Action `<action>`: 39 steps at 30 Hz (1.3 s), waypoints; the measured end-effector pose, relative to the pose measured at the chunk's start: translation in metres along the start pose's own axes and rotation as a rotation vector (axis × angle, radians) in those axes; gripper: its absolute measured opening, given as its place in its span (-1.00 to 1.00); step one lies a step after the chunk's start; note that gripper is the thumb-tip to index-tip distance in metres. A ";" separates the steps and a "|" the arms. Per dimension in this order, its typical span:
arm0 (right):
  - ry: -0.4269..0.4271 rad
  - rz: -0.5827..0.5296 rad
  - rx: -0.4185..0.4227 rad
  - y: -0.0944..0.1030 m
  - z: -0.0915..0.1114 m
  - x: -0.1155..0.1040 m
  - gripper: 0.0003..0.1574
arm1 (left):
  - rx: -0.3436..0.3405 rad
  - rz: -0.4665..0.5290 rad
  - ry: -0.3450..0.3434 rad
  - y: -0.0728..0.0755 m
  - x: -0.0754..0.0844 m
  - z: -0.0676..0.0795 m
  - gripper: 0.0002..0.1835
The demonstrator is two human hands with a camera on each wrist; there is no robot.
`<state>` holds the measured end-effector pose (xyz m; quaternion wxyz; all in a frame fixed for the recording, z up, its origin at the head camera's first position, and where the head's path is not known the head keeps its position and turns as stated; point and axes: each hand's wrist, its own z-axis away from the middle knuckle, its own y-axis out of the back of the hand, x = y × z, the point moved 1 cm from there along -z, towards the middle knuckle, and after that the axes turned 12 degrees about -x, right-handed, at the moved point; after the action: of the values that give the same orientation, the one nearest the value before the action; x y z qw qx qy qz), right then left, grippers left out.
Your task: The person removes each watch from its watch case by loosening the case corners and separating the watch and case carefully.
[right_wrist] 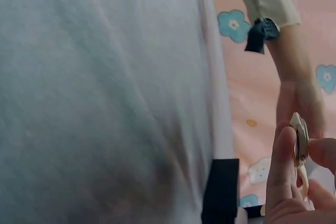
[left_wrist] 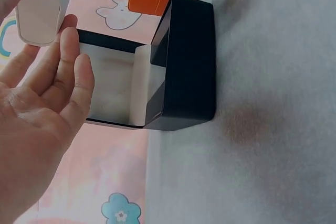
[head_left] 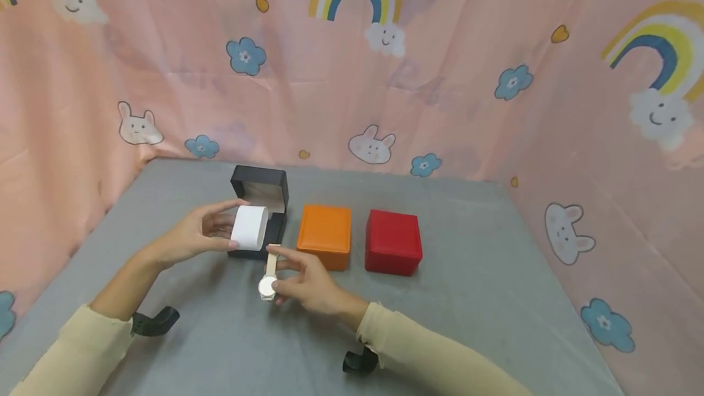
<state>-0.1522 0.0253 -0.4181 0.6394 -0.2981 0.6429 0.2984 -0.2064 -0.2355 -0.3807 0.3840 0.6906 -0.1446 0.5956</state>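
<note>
Head view: my left hand (head_left: 206, 228) grips a cushion (head_left: 250, 228) beside the open black box (head_left: 260, 175); my right hand (head_left: 312, 281) pinches a watch (head_left: 267, 287).

The left hand (head_left: 199, 230) grips, its index finger (head_left: 225, 205) uppermost and its thumb (head_left: 220, 244) below, the other fingers bent between them. The left wrist (head_left: 150, 260) lies behind those fingers, its forearm sloping back to their left. The right hand (head_left: 312, 281) pinches, index finger (head_left: 290, 254) extended beyond the thumb. Behind its fingers, the right forearm (head_left: 434, 347), sleeved, runs back to the right. Both hands' fingertips are near each other.
</note>
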 end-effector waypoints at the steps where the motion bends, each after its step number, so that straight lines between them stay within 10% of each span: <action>1: -0.007 0.002 0.002 -0.001 0.000 0.001 -0.13 | -0.001 -0.002 0.002 0.001 0.001 0.000 -0.17; 21: -0.105 -0.075 0.156 -0.011 -0.005 0.032 -0.14 | 0.019 0.012 0.027 0.007 -0.004 -0.009 -0.15; 39: -0.218 0.050 0.128 -0.026 -0.008 0.035 -0.05 | 0.003 0.039 0.034 0.000 -0.008 -0.004 -0.16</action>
<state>-0.1376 0.0019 -0.4537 0.7154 -0.2063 0.5947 0.3032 -0.2111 -0.2344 -0.3885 0.3736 0.6782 -0.1505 0.6147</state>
